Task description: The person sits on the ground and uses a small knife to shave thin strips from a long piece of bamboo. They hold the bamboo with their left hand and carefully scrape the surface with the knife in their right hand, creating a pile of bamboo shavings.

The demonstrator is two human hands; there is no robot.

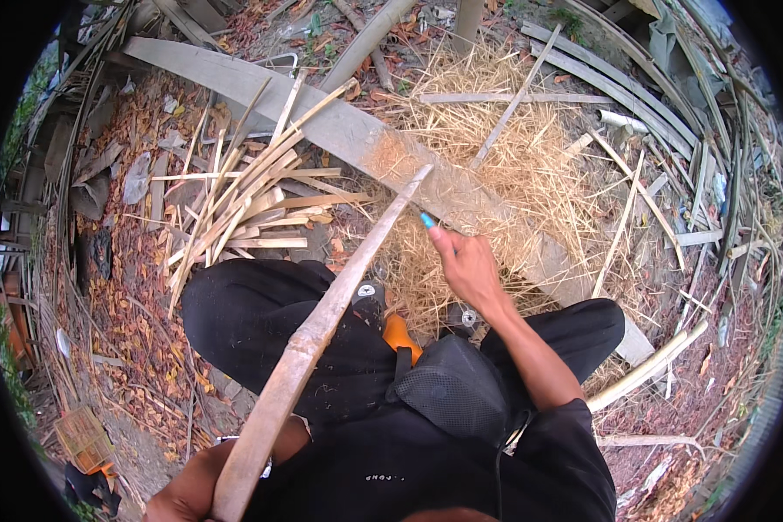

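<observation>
Seemingly, the step in hand is trimming a long, tapering, pale-brown strip of bamboo or wood (300, 348), which slants up from lower left, its narrow tip over a flat grey wooden plank (322, 130). The right hand (471, 270) looks curled closed around a small teal-ended tool (427, 219) just beside the strip; no blade shows. The left hand (292, 438) is mostly hidden behind the strip, so its grip cannot be told. Next probably calls for steadying the strip and setting the tool against it.
</observation>
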